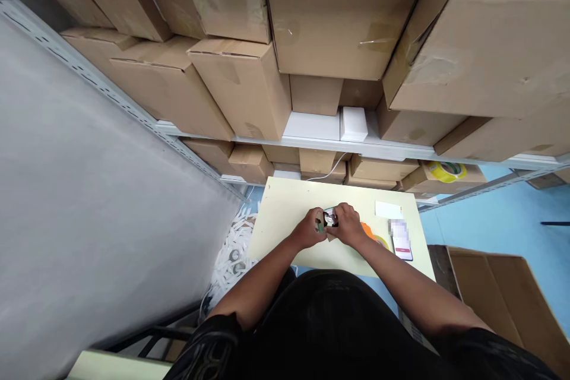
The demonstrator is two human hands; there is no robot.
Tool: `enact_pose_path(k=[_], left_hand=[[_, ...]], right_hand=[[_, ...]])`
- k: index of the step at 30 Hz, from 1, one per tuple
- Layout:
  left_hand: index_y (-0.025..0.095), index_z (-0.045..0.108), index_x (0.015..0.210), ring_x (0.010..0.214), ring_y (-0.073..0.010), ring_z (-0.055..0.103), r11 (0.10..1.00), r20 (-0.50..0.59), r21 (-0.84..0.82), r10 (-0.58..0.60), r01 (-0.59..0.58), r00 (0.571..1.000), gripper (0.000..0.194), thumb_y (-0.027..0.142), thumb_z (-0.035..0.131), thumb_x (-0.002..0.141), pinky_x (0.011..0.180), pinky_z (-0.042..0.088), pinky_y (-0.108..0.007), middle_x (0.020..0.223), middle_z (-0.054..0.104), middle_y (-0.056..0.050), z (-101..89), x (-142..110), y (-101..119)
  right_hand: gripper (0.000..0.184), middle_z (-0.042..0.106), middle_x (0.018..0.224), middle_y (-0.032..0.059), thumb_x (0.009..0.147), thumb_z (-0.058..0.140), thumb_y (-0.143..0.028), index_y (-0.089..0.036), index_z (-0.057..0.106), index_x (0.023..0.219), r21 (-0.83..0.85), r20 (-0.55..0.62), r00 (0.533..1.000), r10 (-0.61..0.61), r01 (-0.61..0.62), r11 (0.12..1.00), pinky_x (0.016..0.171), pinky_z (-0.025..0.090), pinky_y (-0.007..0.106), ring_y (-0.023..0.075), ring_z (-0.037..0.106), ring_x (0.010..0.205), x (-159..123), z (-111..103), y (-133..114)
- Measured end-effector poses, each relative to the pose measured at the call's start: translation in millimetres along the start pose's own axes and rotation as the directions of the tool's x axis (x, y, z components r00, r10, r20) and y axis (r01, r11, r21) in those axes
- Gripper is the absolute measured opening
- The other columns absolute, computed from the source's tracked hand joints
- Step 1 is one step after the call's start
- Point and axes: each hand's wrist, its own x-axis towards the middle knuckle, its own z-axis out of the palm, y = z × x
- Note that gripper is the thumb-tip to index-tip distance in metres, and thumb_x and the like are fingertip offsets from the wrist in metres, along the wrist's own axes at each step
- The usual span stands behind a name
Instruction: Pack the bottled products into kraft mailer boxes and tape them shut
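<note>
Over the pale yellow table (285, 208), my left hand (308, 229) and my right hand (349, 224) are closed around a small box (330, 217) from either side. Green edges and a dark and white part show on the box. My fingers cover much of it, and its contents are too small to make out. A bit of brown cardboard shows just below it, between the hands. Beside my right wrist lie an orange object (367, 230), partly hidden by the forearm, and a yellow tape roll (382, 241).
A phone (402, 247) with a lit screen and a white flat piece (388, 209) lie on the table's right. Shelves with cardboard boxes (347, 18) rise behind. White scraps (234, 246) cover the floor at left, by the wall. An open carton (503, 297) stands at right.
</note>
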Motion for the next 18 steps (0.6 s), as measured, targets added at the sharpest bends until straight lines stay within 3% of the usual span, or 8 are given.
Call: enact_pose_path(k=[3, 6, 8, 10, 12, 13, 15, 18], left_hand=[[0.023, 0.044, 0.141, 0.111, -0.0257, 0.064, 1.0, -0.025, 0.011, 0.005, -0.005, 1.0, 0.082, 0.024, 0.082, 0.068, 0.092, 0.056, -0.04, 0.133, 0.059, -0.011, 0.7, -1.5, -0.5], [0.024, 0.043, 0.145, 0.111, -0.0254, 0.063, 1.0, -0.044, 0.008, -0.006, 0.007, 0.999, 0.086, 0.024, 0.082, 0.069, 0.087, 0.057, -0.038, 0.141, 0.054, -0.014, 1.1, -4.9, -1.9], [0.024, 0.041, 0.148, 0.111, -0.0254, 0.063, 1.0, -0.049, 0.005, -0.022, 0.022, 0.999, 0.088, 0.024, 0.081, 0.07, 0.081, 0.058, -0.036, 0.146, 0.05, -0.015, 1.9, -7.5, -2.8], [0.024, 0.037, 0.153, 0.11, -0.0249, 0.062, 0.999, -0.063, -0.001, -0.041, 0.041, 0.997, 0.092, 0.023, 0.08, 0.071, 0.079, 0.058, -0.034, 0.148, 0.049, -0.016, 4.3, -9.3, -2.7], [0.024, 0.031, 0.158, 0.109, -0.0241, 0.063, 0.998, -0.088, -0.02, -0.061, 0.059, 0.994, 0.099, 0.022, 0.079, 0.072, 0.082, 0.058, -0.035, 0.147, 0.05, -0.016, 8.0, -10.0, -1.4], [0.024, 0.028, 0.159, 0.109, -0.0237, 0.063, 0.997, -0.102, -0.039, -0.067, 0.064, 0.993, 0.101, 0.021, 0.079, 0.072, 0.084, 0.058, -0.036, 0.146, 0.052, -0.016, 10.1, -10.2, -0.3], [0.024, 0.027, 0.16, 0.111, -0.0237, 0.064, 0.995, -0.121, -0.084, -0.068, 0.058, 0.99, 0.1, 0.018, 0.077, 0.073, 0.088, 0.058, -0.038, 0.144, 0.055, -0.015, 13.6, -10.8, 2.0], [0.025, 0.04, 0.153, 0.118, -0.0254, 0.063, 0.996, -0.126, -0.089, -0.009, -0.003, 0.992, 0.084, 0.012, 0.07, 0.076, 0.092, 0.059, -0.039, 0.144, 0.057, -0.013, 14.6, -13.7, 3.4]], right_hand=[[0.031, 0.059, 0.115, 0.0087, 0.082, 0.074, -0.045, -0.024, 0.06, 0.101, 0.016, 0.006, 0.997, -0.079, 0.079, 0.997, 0.091, 0.045, 0.046, 0.0307, 0.054, 0.109, -1.9, -4.0, 3.0], [0.032, 0.059, 0.122, 0.0108, 0.086, 0.071, -0.039, -0.024, 0.061, 0.112, 0.129, -0.094, 0.985, -0.145, 0.156, 0.979, 0.1, 0.046, 0.049, 0.0313, 0.055, 0.116, -11.0, -6.8, 12.1], [0.036, 0.058, 0.126, 0.0127, 0.088, 0.067, -0.038, -0.024, 0.06, 0.121, 0.24, -0.197, 0.978, -0.072, 0.12, 0.963, 0.104, 0.046, 0.05, 0.0317, 0.054, 0.122, -20.0, -4.9, 20.8], [0.043, 0.058, 0.129, 0.0131, 0.089, 0.065, -0.041, -0.024, 0.057, 0.127, 0.383, -0.221, 0.97, 0.096, -0.004, 0.924, 0.102, 0.05, 0.05, 0.0311, 0.057, 0.121, -29.1, 0.2, 29.9], [0.048, 0.059, 0.13, 0.0112, 0.089, 0.063, -0.041, -0.025, 0.055, 0.133, 0.523, -0.126, 0.965, 0.229, -0.132, 0.842, 0.095, 0.056, 0.048, 0.0284, 0.063, 0.114, -36.7, 6.6, 37.6], [0.049, 0.06, 0.131, 0.0098, 0.088, 0.061, -0.039, -0.027, 0.054, 0.135, 0.568, -0.062, 0.969, 0.238, -0.162, 0.807, 0.094, 0.057, 0.046, 0.0267, 0.065, 0.111, -39.7, 9.3, 40.3], [0.052, 0.062, 0.133, 0.0076, 0.087, 0.059, -0.031, -0.029, 0.054, 0.139, 0.601, 0.019, 0.99, 0.142, -0.125, 0.789, 0.096, 0.057, 0.045, 0.0245, 0.065, 0.112, -44.4, 12.4, 43.4], [0.066, 0.056, 0.143, 0.0068, 0.081, 0.057, -0.016, -0.032, 0.052, 0.145, 0.54, 0.027, 0.998, -0.055, 0.032, 0.841, 0.103, 0.054, 0.045, 0.0241, 0.061, 0.121, -48.3, 11.6, 43.7]])
